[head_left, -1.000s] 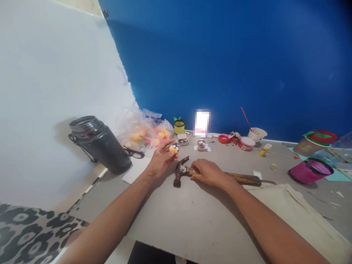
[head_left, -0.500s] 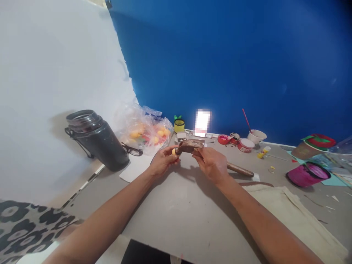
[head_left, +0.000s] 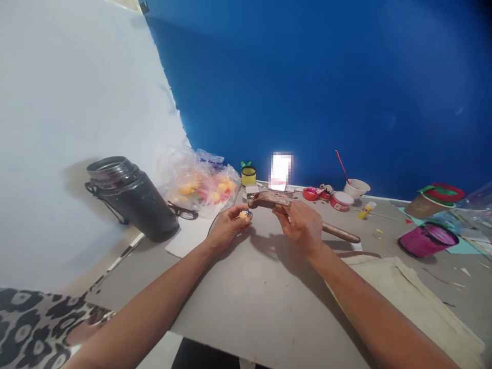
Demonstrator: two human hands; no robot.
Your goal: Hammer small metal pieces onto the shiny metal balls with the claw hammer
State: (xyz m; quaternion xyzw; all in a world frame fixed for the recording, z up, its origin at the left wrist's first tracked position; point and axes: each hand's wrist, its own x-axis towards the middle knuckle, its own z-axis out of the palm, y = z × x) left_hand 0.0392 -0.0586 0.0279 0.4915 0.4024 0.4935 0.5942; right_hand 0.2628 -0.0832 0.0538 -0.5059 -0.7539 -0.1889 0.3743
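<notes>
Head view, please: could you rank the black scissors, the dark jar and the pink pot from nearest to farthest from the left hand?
Measured from the left hand, which holds a small yellow ball:
1. Black scissors, just to its left on the table.
2. Dark jar, farther left, in front of the white sheet.
3. Pink pot, far off on the right side.

Dark jar (head_left: pixel 130 197), scissors (head_left: pixel 183 210), magenta pot (head_left: pixel 428 238) on table (head_left: pixel 246 287).
</notes>
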